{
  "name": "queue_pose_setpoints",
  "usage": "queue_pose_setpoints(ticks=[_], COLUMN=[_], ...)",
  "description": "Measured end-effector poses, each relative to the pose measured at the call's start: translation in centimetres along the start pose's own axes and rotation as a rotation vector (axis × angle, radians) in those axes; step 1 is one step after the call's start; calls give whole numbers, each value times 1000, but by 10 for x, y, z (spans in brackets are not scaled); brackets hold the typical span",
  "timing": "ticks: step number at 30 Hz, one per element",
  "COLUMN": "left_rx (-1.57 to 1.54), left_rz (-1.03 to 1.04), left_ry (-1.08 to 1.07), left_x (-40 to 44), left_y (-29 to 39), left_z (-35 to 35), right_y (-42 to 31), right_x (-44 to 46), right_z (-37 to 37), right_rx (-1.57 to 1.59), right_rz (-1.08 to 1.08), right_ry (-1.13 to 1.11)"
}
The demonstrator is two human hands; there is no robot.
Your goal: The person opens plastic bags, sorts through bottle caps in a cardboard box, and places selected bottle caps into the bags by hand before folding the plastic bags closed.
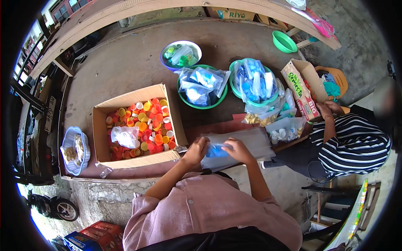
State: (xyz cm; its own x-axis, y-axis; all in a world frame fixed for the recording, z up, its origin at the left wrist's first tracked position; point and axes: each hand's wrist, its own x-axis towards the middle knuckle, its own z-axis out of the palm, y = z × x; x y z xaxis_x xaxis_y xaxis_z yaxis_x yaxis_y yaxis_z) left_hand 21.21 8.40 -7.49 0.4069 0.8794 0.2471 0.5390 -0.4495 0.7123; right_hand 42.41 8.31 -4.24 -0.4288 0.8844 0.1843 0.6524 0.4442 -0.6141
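Between my hands is a clear plastic bag with blue items inside (217,150), held over a stack of flat clear plastic sheets or bags (251,141). My left hand (196,151) is closed on the bag's left end. My right hand (238,150) pinches its right end. To the left stands an open cardboard box (138,164) of red, orange and yellow caps (155,125), with a white plastic bag (125,137) lying on them. Beyond my hands, a green basin (204,107) holds filled clear bags with blue contents (201,83).
Another green basin (234,88) holds more filled bags; bags of caps (287,129) lie beside it. A co-worker in a striped top (356,142) reaches into a carton (298,90) at right. A pale blue tray (85,157) is at far left.
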Motion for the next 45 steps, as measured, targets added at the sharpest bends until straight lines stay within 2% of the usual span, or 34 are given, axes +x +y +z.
queue_pose_setpoints(ticks=[2,4,6,7,8,10,12,14,15,17,18,22,26,28,32,35,38,40,42,43,44,45], left_rx=[-589,-662,-942,-995,-996,-1169,-1165,-1059,-1006,-988,-1003,-902,-898,-864,-719,-500,-393,-189,104,245,385,452], left_rz=[-473,-454,-637,-600,-601,-531,-538,-436,-423,-451,-478,-607,-646,-641,-628,-695,-591,-574,-529,-429,-327,-369], left_ry=[-64,3,-91,-237,-228,-376,-324,-232,-186,-30,57,467,790,854,800,722,638,587,522,473,421,292], left_x=[16,17,18,15,12,4,-7,-24,-32,-56,-70,-129,-169,-178,-179,-174,-172,-167,-152,-141,-130,-120], left_y=[20,10,16,14,15,22,31,34,37,38,39,29,5,-3,-16,-24,-39,-51,-56,-62,-68,-71], left_z=[-15,-8,-18,-24,-31,-45,-62,-82,-96,-121,-133,-169,-196,-209,-233,-245,-254,-260,-267,-270,-273,-272], right_y=[7,28,55,62,69,103,124,115,119,122,120,128,131,130,145,147,145,119,106,94,52,-7], right_x=[7,18,36,49,64,96,124,144,150,152,152,152,150,149,153,156,150,147,145,144,151,158], right_z=[-18,-35,-49,-57,-66,-69,-70,-69,-64,-63,-63,-68,-77,-82,-89,-96,-92,-83,-70,-61,-49,-36], right_rx=[404,437,628,623,616,81,-79,-525,-623,-760,-787,-692,-557,-534,-606,-475,-497,-499,-673,-636,-596,-553], right_rz=[276,257,327,356,383,289,441,724,795,716,660,750,817,838,966,1081,1075,1083,1000,776,564,353], right_ry=[-90,-15,165,308,450,762,879,778,756,803,839,911,846,759,607,489,502,522,674,801,898,983])
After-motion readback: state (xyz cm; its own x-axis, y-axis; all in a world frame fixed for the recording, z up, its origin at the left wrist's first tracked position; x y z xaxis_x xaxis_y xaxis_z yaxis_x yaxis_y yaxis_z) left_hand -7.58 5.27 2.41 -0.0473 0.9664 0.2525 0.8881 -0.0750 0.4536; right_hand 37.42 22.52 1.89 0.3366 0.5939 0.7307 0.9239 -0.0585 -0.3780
